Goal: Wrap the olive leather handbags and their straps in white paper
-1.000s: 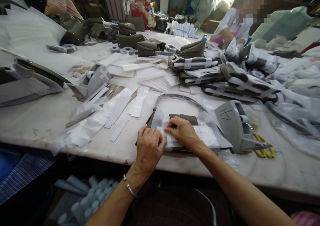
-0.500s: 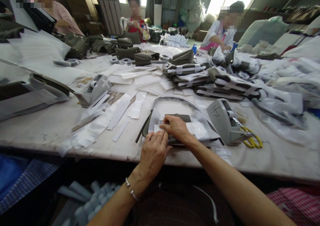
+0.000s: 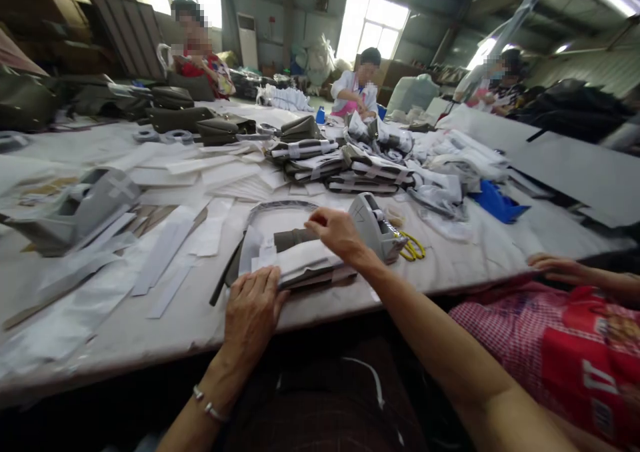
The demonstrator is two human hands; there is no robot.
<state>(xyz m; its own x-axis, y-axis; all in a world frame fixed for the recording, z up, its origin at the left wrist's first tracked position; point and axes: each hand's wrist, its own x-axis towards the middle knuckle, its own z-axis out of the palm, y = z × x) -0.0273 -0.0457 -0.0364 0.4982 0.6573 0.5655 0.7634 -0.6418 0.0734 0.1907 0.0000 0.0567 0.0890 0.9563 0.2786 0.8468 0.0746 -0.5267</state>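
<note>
An olive handbag (image 3: 290, 240) lies on the table in front of me, partly covered by white wrapping paper (image 3: 307, 257). Its handle (image 3: 283, 205), wrapped in clear plastic, arches toward the far side. My left hand (image 3: 254, 309) rests palm down on the bag's near left edge, fingers stretched out. Over the bag's right part is my right hand (image 3: 339, 237), thumb and fingertips pinched together; whatever they hold, if anything, is too small to make out. Close beyond that hand stands a grey tape dispenser (image 3: 367, 222).
Yellow-handled scissors (image 3: 414, 247) lie by the dispenser. Another tape dispenser (image 3: 97, 202) and paper strips (image 3: 163, 255) are at left. Wrapped bags (image 3: 345, 169) are piled beyond. A blue object (image 3: 496, 202) lies at right. A co-worker's hand (image 3: 555, 265) touches the table edge; others work across.
The view has swung right. My right hand has left my left hand and the paper's middle, moving right toward the dispenser. My left hand stays on the bag, now flatter at its near left edge.
</note>
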